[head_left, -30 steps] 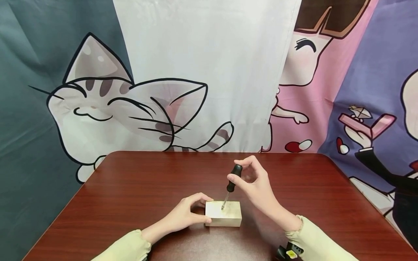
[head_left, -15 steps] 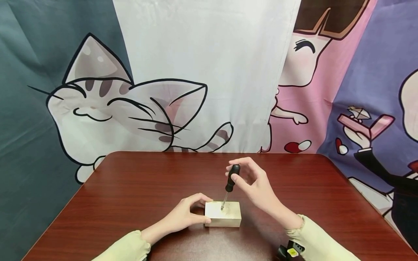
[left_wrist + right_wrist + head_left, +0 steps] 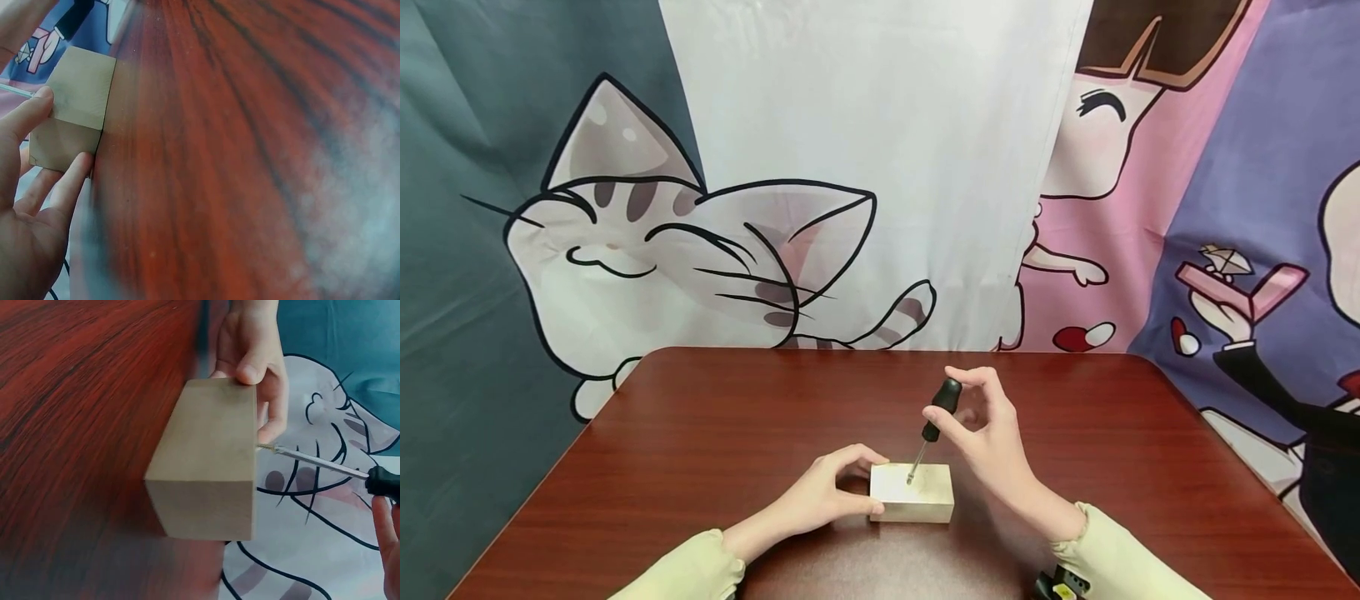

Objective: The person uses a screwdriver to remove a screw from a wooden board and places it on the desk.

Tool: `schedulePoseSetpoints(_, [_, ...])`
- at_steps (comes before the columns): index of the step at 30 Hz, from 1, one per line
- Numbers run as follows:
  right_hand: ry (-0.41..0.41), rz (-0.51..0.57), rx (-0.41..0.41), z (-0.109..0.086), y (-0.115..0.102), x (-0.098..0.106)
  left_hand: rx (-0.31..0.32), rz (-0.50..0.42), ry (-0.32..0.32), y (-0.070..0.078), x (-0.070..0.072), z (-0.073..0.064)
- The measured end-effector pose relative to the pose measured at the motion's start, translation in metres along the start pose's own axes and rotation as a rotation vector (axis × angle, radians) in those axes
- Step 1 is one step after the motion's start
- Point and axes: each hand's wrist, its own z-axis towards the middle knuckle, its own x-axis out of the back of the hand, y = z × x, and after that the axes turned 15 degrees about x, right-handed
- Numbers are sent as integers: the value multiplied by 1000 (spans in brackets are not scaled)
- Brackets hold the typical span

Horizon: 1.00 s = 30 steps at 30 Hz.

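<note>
A pale wooden block [image 3: 912,492] sits on the table. My left hand [image 3: 823,493] holds its left end, thumb on the near side and fingers behind. Thumb and fingertips on the block [image 3: 78,94] also show in the left wrist view. Above it, my right hand [image 3: 1000,442] grips a screwdriver [image 3: 942,406] by its black handle between thumb and fingers. The tool leans to the right, its thin metal shaft reaching down to the block's top. In the right wrist view, a small brass-coloured screw [image 3: 265,446] stands out of that face, with the shaft tip at its head.
The reddish-brown wooden table [image 3: 737,417] extends around the block. Behind it hangs a cartoon backdrop [image 3: 865,125] with a cat and figures. A black device [image 3: 1063,583] with a yellow mark is at my right wrist.
The screwdriver handle tipped slightly left, then back right, as my right fingers shifted around it. The left hand and the block stay practically where they were.
</note>
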Motion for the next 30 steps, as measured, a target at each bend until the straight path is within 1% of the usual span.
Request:
schedulePoseSetpoints(5, [1,37,-14,3,-3,1,-4,3,0,-1,0,1])
schedulePoseSetpoints(9, [-12,83,-48,3,-3,4,-6,5,3,-2,0,1])
schedulePoseSetpoints(12, [-35,114,-58,4,-1,7,-7,6,4,-2,0,0])
schedulePoseSetpoints(16, [-100,175,-15,6,3,11,-10,3,4,-2,-1,0])
schedulePoseSetpoints(19, [-156,236,37,7,5,12,-11,2,6,-2,0,0])
schedulePoseSetpoints(22, [-177,282,67,6,7,10,-9,3,10,-2,-1,0])
schedulePoseSetpoints(25, [-157,267,46,3,7,7,-5,2,10,-1,-1,0])
schedulePoseSetpoints(30, [-85,143,-27,1,2,4,1,0,11,-1,-1,1])
